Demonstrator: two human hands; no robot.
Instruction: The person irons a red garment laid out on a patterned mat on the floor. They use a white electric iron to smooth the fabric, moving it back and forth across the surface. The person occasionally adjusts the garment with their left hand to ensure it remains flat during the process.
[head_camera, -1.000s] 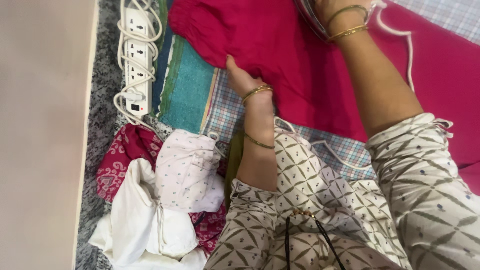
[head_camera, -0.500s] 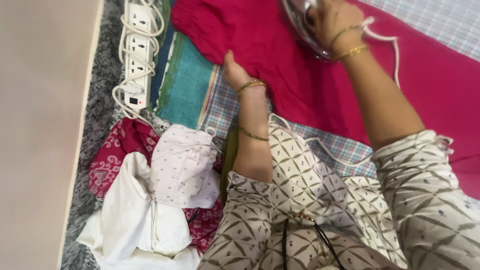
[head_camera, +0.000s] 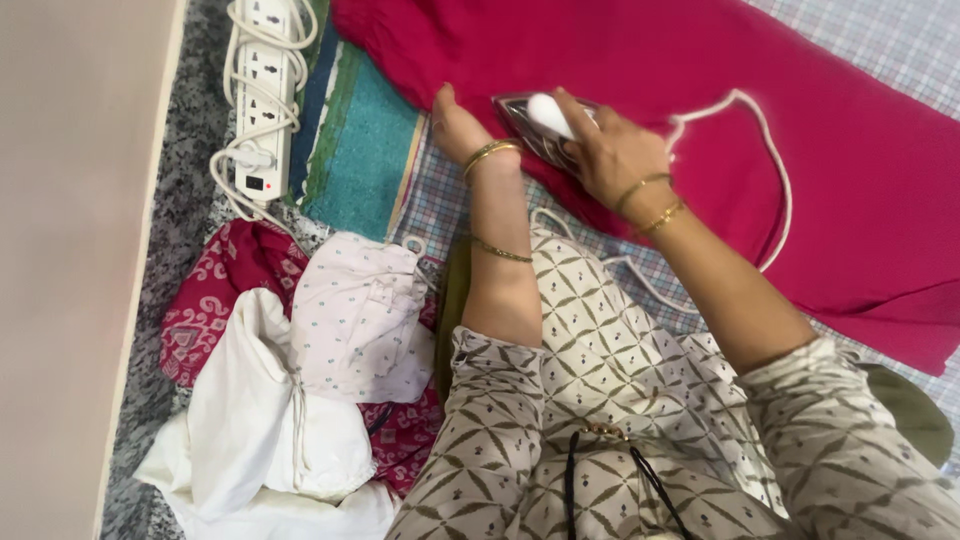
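A crimson garment (head_camera: 800, 130) lies spread over a checked cloth (head_camera: 440, 200) on the floor. My left hand (head_camera: 455, 125) presses flat on the garment's near edge, fingers together. My right hand (head_camera: 605, 150) grips the white handle of a clothes iron (head_camera: 535, 120), whose soleplate rests on the red fabric just right of my left hand. The iron's white cord (head_camera: 770, 150) loops across the garment. Gold bangles circle both wrists.
A white power strip (head_camera: 262, 95) with coiled cable lies at the upper left beside a teal and blue folded cloth (head_camera: 360, 150). A heap of white, pale printed and red patterned clothes (head_camera: 290, 400) sits at the lower left. A beige wall (head_camera: 70, 270) borders the left.
My right hand has brought the iron down from the top of the view toward me, close beside my left hand. My left hand has stayed pressed on the garment.
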